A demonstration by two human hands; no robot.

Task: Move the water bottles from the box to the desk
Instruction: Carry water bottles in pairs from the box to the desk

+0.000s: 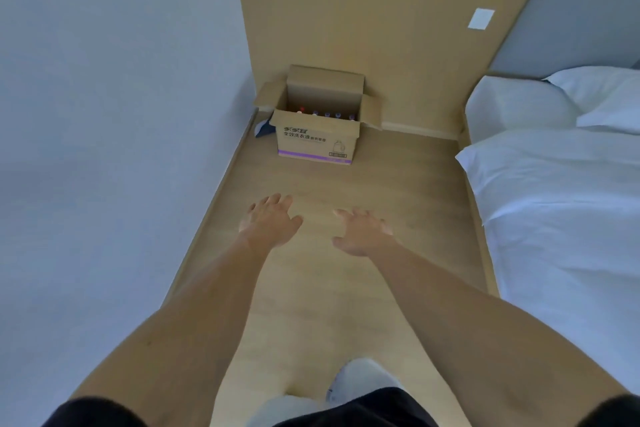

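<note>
An open cardboard box (317, 142) with printed text and a purple stripe stands on the wooden floor against the far tan wall panel. Inside it I see the caps of several water bottles (327, 113) in a row; the leftmost cap looks red. My left hand (270, 220) and my right hand (362, 232) reach forward over the floor, well short of the box, fingers spread and holding nothing. No desk is in view.
A bed (561, 204) with white sheets and pillows fills the right side. A pale wall (104, 114) runs along the left. A dark cloth (264, 127) lies on the floor left of the box. A strip of wooden floor (339, 184) leads to the box.
</note>
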